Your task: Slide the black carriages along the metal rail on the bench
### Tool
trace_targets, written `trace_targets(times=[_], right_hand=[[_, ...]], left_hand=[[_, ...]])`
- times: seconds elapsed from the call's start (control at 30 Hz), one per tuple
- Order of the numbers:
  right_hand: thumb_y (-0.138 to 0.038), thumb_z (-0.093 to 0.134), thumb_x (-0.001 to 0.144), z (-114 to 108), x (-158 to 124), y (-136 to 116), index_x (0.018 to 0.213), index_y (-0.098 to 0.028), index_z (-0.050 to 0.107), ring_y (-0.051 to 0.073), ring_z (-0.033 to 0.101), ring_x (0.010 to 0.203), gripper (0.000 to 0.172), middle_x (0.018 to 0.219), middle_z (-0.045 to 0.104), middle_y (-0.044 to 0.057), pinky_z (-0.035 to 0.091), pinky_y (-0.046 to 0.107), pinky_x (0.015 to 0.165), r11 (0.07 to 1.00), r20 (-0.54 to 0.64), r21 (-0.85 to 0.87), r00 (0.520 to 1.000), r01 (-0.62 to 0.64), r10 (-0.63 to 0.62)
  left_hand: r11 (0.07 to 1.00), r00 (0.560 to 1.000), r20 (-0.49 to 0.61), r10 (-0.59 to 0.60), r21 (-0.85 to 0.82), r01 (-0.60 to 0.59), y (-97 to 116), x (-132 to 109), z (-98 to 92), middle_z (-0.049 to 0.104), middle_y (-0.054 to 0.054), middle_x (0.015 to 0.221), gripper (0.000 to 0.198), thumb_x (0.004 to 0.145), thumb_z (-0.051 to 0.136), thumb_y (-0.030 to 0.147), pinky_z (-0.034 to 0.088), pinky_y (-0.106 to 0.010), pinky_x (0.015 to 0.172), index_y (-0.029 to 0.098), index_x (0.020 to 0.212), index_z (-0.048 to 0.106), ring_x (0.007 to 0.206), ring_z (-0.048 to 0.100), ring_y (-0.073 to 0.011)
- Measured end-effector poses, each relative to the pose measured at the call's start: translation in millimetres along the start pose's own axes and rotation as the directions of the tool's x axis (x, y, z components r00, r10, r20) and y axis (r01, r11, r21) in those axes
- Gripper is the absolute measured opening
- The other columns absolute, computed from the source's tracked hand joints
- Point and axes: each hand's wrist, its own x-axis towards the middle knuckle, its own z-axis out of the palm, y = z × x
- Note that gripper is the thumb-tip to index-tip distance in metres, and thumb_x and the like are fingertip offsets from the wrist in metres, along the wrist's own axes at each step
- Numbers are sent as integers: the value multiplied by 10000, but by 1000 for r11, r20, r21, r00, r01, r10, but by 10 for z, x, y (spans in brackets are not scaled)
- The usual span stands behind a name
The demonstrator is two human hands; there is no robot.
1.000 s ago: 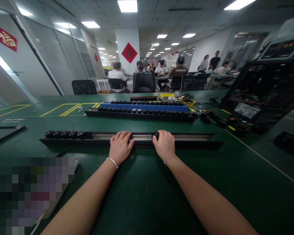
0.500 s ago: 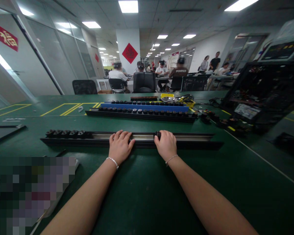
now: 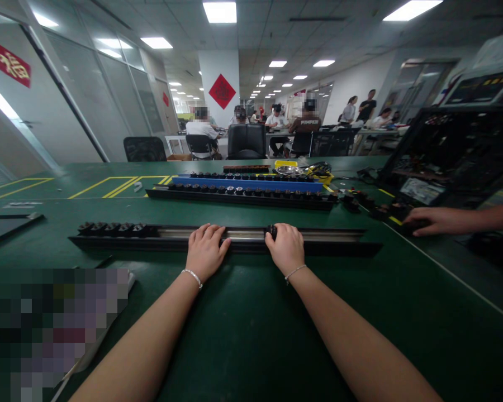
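Observation:
A long black channel [image 3: 243, 245] with a metallic inner strip lies across the green table in front of me. Several black round parts [image 3: 112, 229] sit in a row at its left end. My left hand [image 3: 205, 251] rests on the channel near its middle, fingers bent over the far edge and thumb apart; it appears to grip the channel. To the right, my right hand [image 3: 285, 247] is closed around a small black part [image 3: 271, 230] at the channel, with thumb and fingers on it. The fingertips' far side is hidden.
Beyond lie a black channel [image 3: 243, 199] and a blue channel [image 3: 251, 183], both with rows of black parts. At the right are loose black parts [image 3: 379, 211] and another person's hand [image 3: 430, 220]. A blurred flat item [image 3: 67, 329] lies front left.
Another person's hand has come in from the right to the loose black parts. My right hand and its black part have shifted very slightly right. My left hand has barely moved.

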Motion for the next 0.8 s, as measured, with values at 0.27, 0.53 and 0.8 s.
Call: trace_targets(times=[0.27, 0.53, 0.8], right_hand=[[-321, 461, 835, -12, 19, 25, 941, -156, 605, 227, 509, 979, 243, 1021, 634, 103, 319, 335, 854, 999, 22, -31, 1000, -9, 9], [-325, 453, 834, -51, 24, 36, 955, -155, 605, 228, 507, 985, 258, 1020, 631, 100, 325, 331, 850, 999, 44, -40, 999, -25, 27], [-334, 450, 823, -65, 41, 65, 954, -156, 611, 223, 512, 984, 274, 1017, 631, 103, 330, 332, 857, 997, 50, -47, 997, -55, 58]], left_hand=[[999, 1000, -13, 13, 38, -12, -5, 1, 17, 588, -73, 1221, 441, 905, 347, 460, 327, -432, 998, 223, 1205, 566, 1209, 423, -273], [999, 999, -33, 21, 31, -20, -16, 0, 25, 593, -76, 1208, 431, 898, 371, 453, 338, -438, 996, 222, 1202, 571, 1201, 435, -272], [999, 1000, -18, 14, 34, -14, -19, 5, 28, 592, -72, 1212, 427, 901, 367, 455, 337, -428, 998, 230, 1201, 570, 1195, 437, -267]])
